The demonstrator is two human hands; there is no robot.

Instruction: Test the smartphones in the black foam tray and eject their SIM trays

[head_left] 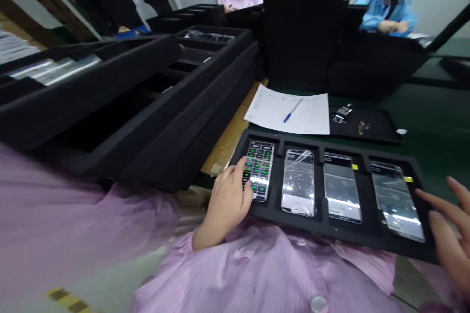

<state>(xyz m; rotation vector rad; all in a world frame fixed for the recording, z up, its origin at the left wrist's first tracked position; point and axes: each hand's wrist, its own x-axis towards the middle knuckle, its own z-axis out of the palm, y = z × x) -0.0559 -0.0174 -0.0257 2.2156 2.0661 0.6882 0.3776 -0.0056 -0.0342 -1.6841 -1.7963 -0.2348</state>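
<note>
A black foam tray point(319, 227) lies in front of me with several phones in its slots. My left hand point(227, 203) rests at the tray's left end, fingers curled, fingertips touching the leftmost phone point(259, 170), whose screen shows a green and grey grid. Beside it lie a phone with wrinkled film point(298, 182) and two more phones point(342, 187) point(397, 200) with yellow tabs. My right hand point(450, 227) hovers at the tray's right end with fingers spread, next to the rightmost phone, holding nothing.
Stacked long black foam trays point(147, 102) fill the left side. Behind the phone tray lie a paper sheet point(293, 112) with a blue pen point(293, 110) and a black mat point(367, 127) with small parts. Two people sit at the far side behind black boxes.
</note>
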